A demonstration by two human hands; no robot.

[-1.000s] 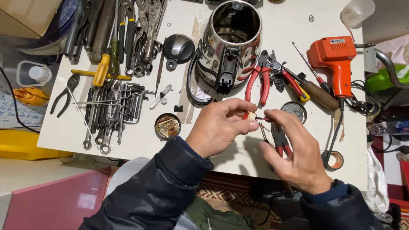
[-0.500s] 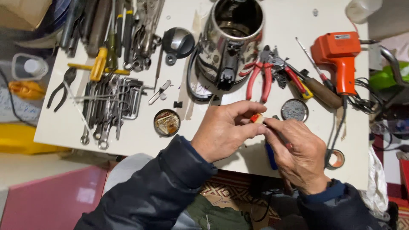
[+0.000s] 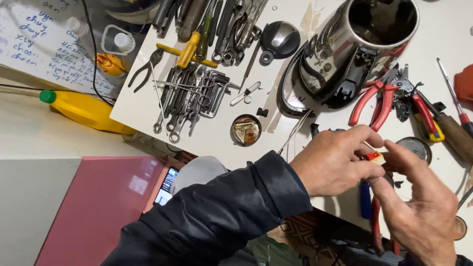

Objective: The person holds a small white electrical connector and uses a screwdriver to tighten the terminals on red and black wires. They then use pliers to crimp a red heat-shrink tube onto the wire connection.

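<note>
Since the earlier frame both hands have slid right and nearer, toward the near edge of the white table (image 3: 207, 135), where bare room is scant. The left hand (image 3: 335, 160) pinches a small red-and-white part (image 3: 375, 157) between thumb and fingers; the right hand (image 3: 419, 207), half open, touches it with its fingertips. Beyond lie red pliers (image 3: 370, 98), a steel kettle body (image 3: 359, 44), wrenches (image 3: 189, 98) and a small round tin (image 3: 246, 130).

Red-handled pliers (image 3: 370, 101); yellow bottle (image 3: 86, 111) with green cap (image 3: 48, 96); white table (image 3: 148, 106); pink floor (image 3: 96, 207).
</note>
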